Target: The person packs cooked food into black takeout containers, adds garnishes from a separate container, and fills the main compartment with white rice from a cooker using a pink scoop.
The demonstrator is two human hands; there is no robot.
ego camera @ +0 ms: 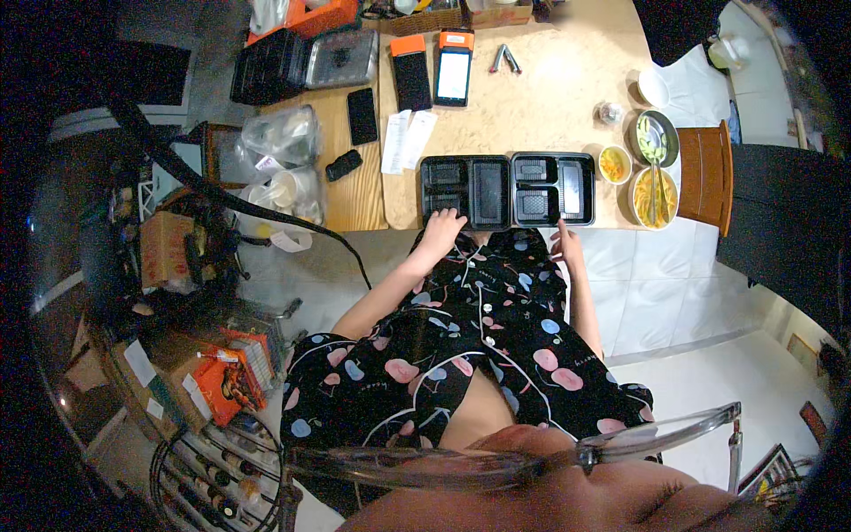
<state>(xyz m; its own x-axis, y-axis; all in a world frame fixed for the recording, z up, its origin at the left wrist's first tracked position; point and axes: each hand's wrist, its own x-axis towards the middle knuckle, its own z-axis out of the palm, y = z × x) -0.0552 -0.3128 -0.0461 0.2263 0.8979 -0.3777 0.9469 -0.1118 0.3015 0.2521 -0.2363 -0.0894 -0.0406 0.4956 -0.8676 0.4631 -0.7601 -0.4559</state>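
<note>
Two black plastic compartment trays stand side by side at the table's near edge, each with two small compartments and one long one. My left hand (441, 234) lies over the near rim of the left tray (489, 193), fingers bent above its near small compartment. Its thumb is hidden, so whether it grips the rim cannot be told. My right hand (566, 247) is at the near edge of the right tray (572, 189), one finger stretched up against the rim. To the right are a bowl of noodles (642, 206), a cup of shredded vegetables (614, 165) and a metal bowl of green slices (645, 136) with tongs (657, 179).
Paper slips (407, 141), a phone (362, 116), a lit handheld terminal (453, 70) and a dark one (411, 74) lie left of centre. Stacked black containers (269, 66) stand at the far left. A white bowl (653, 89) and small glass jar (608, 113) are at right.
</note>
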